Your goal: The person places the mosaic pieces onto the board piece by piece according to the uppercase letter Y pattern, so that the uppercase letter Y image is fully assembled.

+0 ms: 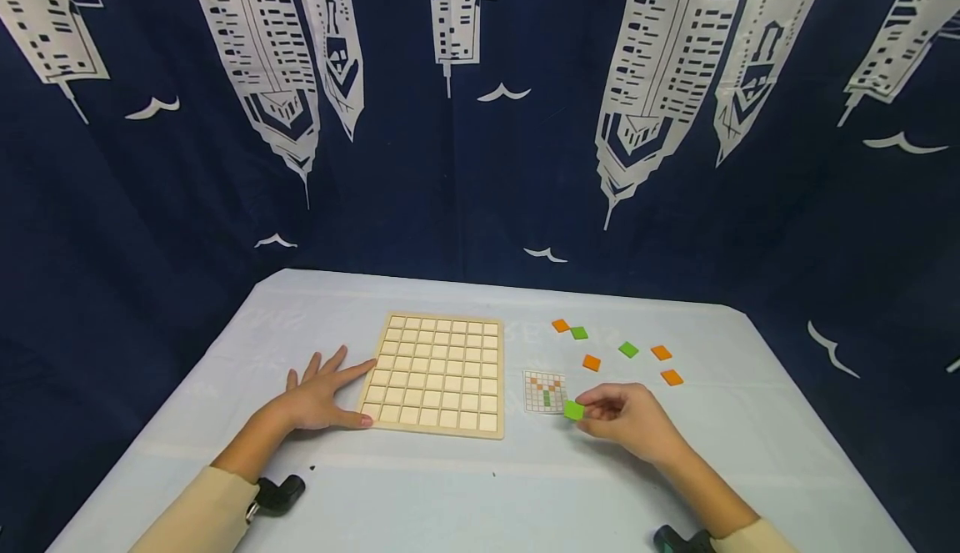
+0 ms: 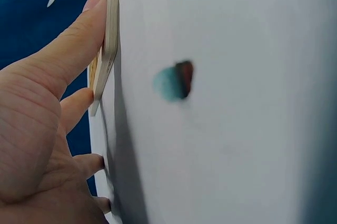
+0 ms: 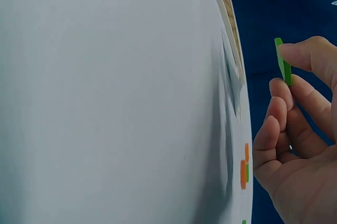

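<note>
A light wooden grid board (image 1: 438, 375) lies on the table with rows of square cells. My left hand (image 1: 321, 394) rests at its left edge, fingers spread, thumb and index finger touching the frame; the left wrist view shows the thumb (image 2: 79, 40) against the board's side. My right hand (image 1: 630, 421) pinches a green square tile (image 1: 573, 410) between thumb and fingers, beside the lower right corner of a small pattern card (image 1: 544, 392). In the right wrist view the green tile (image 3: 283, 62) stands edge-on, held above the tabletop. Printed on the card is a grid with orange and green squares.
Loose tiles lie right of the board: a green tile (image 1: 628, 349), another green tile (image 1: 579, 333), and several orange ones, including an orange tile (image 1: 592, 363) near the card. A dark blue curtain (image 1: 465, 161) with white buildings hangs behind the white table (image 1: 420, 495).
</note>
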### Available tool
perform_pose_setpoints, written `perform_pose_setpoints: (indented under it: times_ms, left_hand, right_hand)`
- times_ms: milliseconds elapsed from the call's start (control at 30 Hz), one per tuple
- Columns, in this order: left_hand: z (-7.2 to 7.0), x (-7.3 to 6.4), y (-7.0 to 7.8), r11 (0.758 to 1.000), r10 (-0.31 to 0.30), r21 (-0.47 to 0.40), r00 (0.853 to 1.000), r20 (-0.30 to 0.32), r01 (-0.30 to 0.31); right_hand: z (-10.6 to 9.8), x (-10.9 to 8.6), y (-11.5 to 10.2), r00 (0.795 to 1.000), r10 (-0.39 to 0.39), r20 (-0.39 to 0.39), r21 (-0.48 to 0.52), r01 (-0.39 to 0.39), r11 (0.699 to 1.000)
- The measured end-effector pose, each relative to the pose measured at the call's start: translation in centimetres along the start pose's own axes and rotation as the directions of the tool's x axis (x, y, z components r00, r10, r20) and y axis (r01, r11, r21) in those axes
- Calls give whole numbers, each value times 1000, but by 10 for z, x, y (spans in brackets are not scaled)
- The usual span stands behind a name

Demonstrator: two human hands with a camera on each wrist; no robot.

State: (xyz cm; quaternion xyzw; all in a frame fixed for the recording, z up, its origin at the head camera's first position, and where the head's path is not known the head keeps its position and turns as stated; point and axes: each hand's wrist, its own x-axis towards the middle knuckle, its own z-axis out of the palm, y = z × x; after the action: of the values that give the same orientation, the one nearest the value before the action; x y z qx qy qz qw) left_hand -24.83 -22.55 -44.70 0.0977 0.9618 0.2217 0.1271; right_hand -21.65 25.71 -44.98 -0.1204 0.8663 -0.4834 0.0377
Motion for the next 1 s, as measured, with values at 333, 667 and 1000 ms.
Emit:
perform_pose_setpoints:
  times_ms: [333, 667, 1000]
  left_hand:
    - [-1, 1, -2, 1000, 16, 0, 1000, 3, -16]
    - [-1, 1, -1, 1000, 8, 6, 1000, -3, -8]
    - [2, 1, -2, 1000, 15, -17, 1000, -15, -16]
  right_hand:
    - [11, 7, -10, 999, -35, 36, 75, 32, 997]
    - [28, 16, -19, 995, -84, 56, 75, 79, 994]
    - [43, 30, -30, 985, -148, 89, 87, 140, 986]
